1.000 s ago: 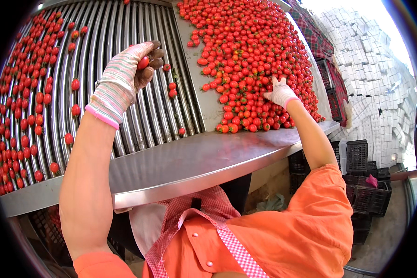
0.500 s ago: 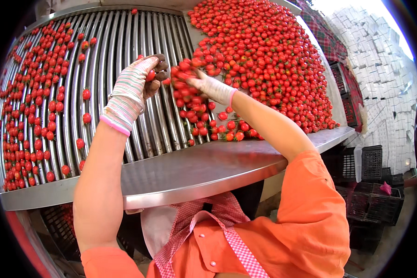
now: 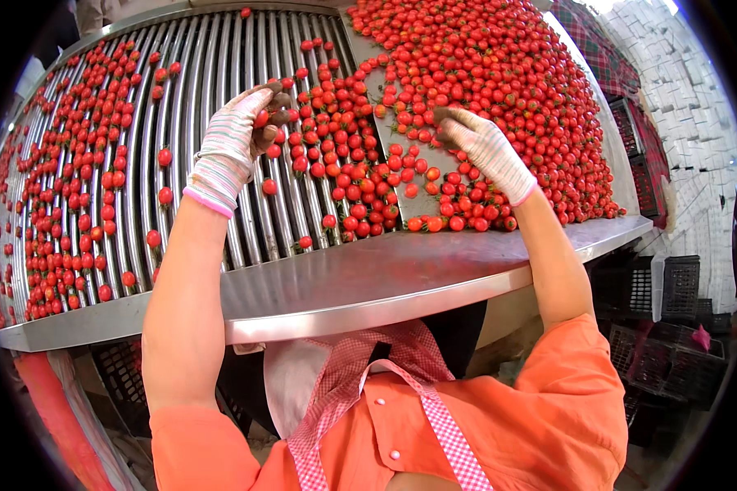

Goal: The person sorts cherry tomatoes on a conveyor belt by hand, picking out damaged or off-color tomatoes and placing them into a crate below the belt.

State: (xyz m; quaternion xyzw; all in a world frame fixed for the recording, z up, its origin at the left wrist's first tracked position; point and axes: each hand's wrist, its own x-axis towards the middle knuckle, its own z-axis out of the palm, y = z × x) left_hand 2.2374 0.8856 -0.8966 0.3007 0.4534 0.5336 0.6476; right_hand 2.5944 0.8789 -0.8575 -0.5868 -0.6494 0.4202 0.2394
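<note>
head-worn fisheye, looking down from close above

Produce sorting or packing shed, not a home kitchen. A wide grey metal roller conveyor [image 3: 192,82] fills the left and middle, small red tomatoes [image 3: 348,127] spread over it in bulk. A big loose heap of the same fruit [image 3: 508,90] lies along its right edge. Smooth silvery metal ledge [image 3: 360,282] runs along the front edge, worker standing right at it in a pink-and-white checked apron [image 3: 450,434]. Black slatted plastic crates [image 3: 680,286] sit below the ledge's right corner. Beyond the right edge: large bank of white block-like pieces [image 3: 688,123], material unclear.
</note>
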